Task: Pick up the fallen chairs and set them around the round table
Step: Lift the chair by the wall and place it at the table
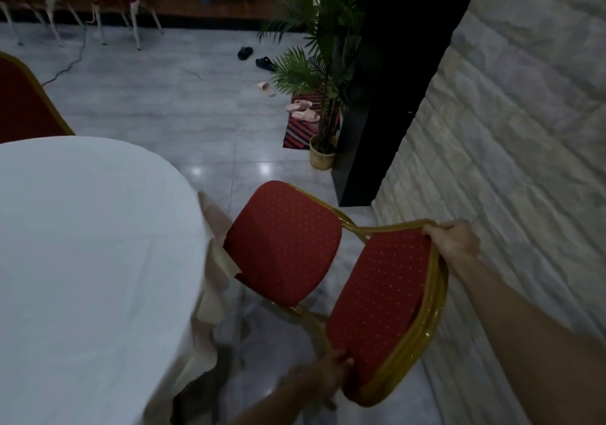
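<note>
A red chair [331, 270] with a gold frame stands on the grey tiled floor [183, 109], its seat just beside the white-clothed tabletop [82, 244]. The right hand [454, 242] and left hand [323, 377] have their fingers clenched on its backrest. A pale brick wall [511, 129] runs along the right.

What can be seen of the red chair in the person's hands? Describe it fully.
The red chair has a padded seat and backrest in red fabric dotted with small gold points, set in a shiny gold frame that looks like metal. It stands beside the round table, its seat's front edge meeting the hanging white cloth. The right hand grips the backrest's top corner; the left hand holds the other corner. Its legs are mostly hidden below the seat.
</note>
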`<action>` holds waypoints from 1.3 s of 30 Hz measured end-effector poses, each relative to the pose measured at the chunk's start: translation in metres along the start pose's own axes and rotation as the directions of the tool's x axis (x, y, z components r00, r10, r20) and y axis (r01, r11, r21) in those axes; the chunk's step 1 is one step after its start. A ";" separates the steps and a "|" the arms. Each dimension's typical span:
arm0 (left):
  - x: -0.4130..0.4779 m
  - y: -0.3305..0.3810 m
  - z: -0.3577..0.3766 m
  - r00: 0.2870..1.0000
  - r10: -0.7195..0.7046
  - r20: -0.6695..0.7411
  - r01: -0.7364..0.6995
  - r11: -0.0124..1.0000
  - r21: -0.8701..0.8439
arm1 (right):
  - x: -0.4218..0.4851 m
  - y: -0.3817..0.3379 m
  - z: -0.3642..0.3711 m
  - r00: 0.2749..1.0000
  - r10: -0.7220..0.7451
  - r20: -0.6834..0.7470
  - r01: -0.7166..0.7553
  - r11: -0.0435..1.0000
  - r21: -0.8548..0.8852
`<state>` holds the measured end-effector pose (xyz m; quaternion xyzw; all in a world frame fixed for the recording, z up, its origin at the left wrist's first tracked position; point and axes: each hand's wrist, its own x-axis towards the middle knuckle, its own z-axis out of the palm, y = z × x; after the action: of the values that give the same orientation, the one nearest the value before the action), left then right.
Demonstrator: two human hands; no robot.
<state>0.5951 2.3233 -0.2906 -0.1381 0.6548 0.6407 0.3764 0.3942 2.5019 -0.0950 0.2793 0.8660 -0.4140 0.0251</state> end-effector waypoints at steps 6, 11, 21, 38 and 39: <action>-0.011 0.034 0.004 0.962 -0.272 0.031 0.253 0.839 -0.482 | 0.012 -0.004 -0.011 0.984 -0.030 0.173 0.021 0.998 0.055; -0.006 0.047 0.002 0.969 -0.221 0.108 0.239 0.733 -0.637 | 0.024 -0.008 -0.002 0.980 -0.042 0.192 0.014 0.989 0.147; -0.025 0.080 -0.081 0.917 -0.334 -0.216 0.139 0.777 -0.613 | 0.031 -0.016 0.044 0.974 0.015 0.227 -0.078 0.959 0.272; -0.053 0.118 -0.120 0.873 0.098 -0.477 0.114 0.911 0.397 | 0.031 0.005 0.100 0.956 0.138 0.260 -0.219 0.924 0.314; -0.051 0.118 -0.119 0.875 0.107 -0.473 0.113 0.904 0.413 | 0.035 0.002 0.099 0.956 0.130 0.262 -0.209 0.931 0.301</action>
<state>0.5138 2.2126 -0.1819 -0.2093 0.8520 0.4253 0.2223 0.3473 2.4469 -0.1712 0.3019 0.7490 -0.5778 0.1181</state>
